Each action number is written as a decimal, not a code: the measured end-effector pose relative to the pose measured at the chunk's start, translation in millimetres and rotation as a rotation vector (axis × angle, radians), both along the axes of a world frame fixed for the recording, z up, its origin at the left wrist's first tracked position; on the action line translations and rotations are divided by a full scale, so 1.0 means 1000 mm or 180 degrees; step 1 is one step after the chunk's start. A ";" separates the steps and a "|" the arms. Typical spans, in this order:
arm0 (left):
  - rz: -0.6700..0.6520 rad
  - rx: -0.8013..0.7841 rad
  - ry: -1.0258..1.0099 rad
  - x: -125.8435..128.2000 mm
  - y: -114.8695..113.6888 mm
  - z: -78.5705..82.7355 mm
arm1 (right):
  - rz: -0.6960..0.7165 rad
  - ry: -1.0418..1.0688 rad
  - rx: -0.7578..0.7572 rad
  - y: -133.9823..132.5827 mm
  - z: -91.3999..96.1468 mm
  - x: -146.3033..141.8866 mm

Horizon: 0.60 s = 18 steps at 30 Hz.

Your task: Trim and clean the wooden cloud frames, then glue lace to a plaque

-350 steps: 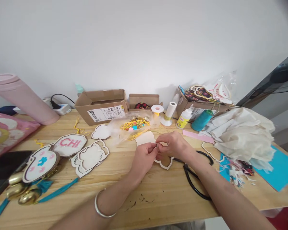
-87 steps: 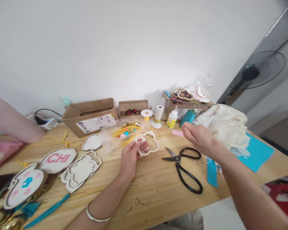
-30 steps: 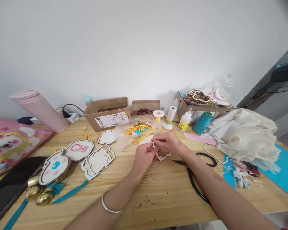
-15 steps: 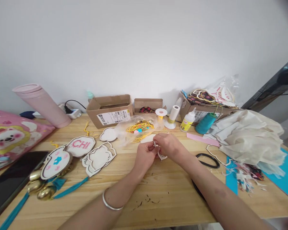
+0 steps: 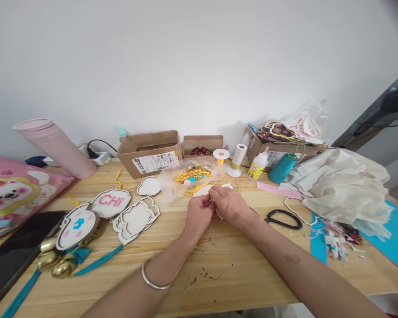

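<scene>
My left hand (image 5: 199,215) and my right hand (image 5: 229,204) meet over the middle of the table, fingers pinched together. Between them they hold a small white cut-out piece (image 5: 219,216) with a patterned edge; most of it is hidden by my fingers. Part of a patterned edge (image 5: 227,185) also shows beyond my right hand, though I cannot tell whether it is the same piece. Just behind my fingers lies a plain white flat piece (image 5: 202,191). Black-handled scissors (image 5: 284,219) rest beside my right forearm.
Behind my hands are a plastic bag of yellow cords (image 5: 166,183), a glue bottle (image 5: 258,165) and a teal thread cone (image 5: 283,168). Cardboard boxes (image 5: 126,157) line the wall. White cut-outs (image 5: 135,220) and gold bells (image 5: 63,268) lie left; crumpled cloth (image 5: 345,187) is right.
My right hand has turned and shifted slightly left over the piece, and a patterned edge now shows beyond it. More of the scissors is uncovered. The view has shifted slightly.
</scene>
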<state>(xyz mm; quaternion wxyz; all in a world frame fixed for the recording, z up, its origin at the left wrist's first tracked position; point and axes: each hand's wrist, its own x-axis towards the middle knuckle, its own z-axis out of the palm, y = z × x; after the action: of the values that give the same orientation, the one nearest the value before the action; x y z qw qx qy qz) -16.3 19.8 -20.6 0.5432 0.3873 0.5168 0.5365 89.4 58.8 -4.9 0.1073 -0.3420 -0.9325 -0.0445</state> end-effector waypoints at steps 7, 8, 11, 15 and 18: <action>-0.0010 0.0007 -0.0004 -0.002 0.001 -0.002 | 0.0010 -0.0034 -0.0159 0.001 0.002 -0.002; -0.0011 -0.0012 -0.0015 -0.002 0.001 -0.002 | 0.0012 -0.0017 -0.0198 0.002 0.002 -0.002; -0.0001 -0.0118 -0.0101 -0.002 0.002 0.001 | 0.0007 0.0123 -0.0284 0.004 -0.002 -0.002; -0.0042 -0.0221 -0.0231 -0.003 0.001 0.004 | 0.0160 0.0533 -0.0366 0.011 -0.010 0.001; -0.0115 -0.0215 -0.0306 -0.004 0.001 0.005 | 0.0268 0.0962 -0.0521 0.017 -0.014 0.004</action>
<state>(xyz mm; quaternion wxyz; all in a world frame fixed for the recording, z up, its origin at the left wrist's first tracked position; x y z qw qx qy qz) -19.8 20.5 -16.0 0.5897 0.3519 0.5009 0.5268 93.8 75.4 -19.2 0.2197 -0.3131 -0.9197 0.0881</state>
